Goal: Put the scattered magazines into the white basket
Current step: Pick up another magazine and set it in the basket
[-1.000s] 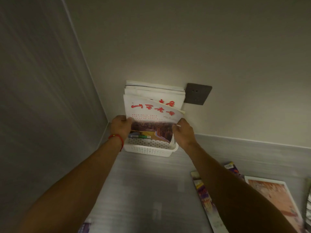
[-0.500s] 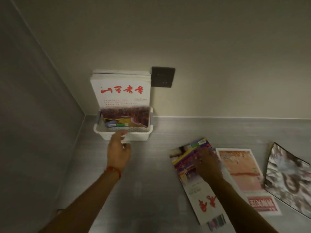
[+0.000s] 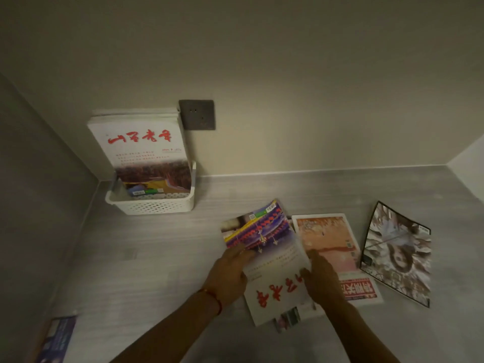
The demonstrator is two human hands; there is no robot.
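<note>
The white basket (image 3: 154, 205) stands in the back left corner with several magazines upright in it; the front one (image 3: 142, 150) is white with red characters. On the grey counter lies a magazine with a purple picture and red characters (image 3: 272, 260). My left hand (image 3: 227, 276) grips its left edge and my right hand (image 3: 320, 279) grips its right edge. Another magazine's corner (image 3: 288, 318) pokes out underneath. An orange-covered magazine (image 3: 330, 242) lies to the right, and a curled dark-edged magazine (image 3: 395, 252) lies further right.
A dark wall socket (image 3: 197, 115) sits on the back wall just right of the basket's magazines. A blue magazine (image 3: 56, 339) lies at the counter's near left edge. Walls close the counter at left, back and far right.
Both hands let go of the magazine in the basket and came back to the counter. First the right hand, then the left, reached the purple magazine and now hold its edges.
</note>
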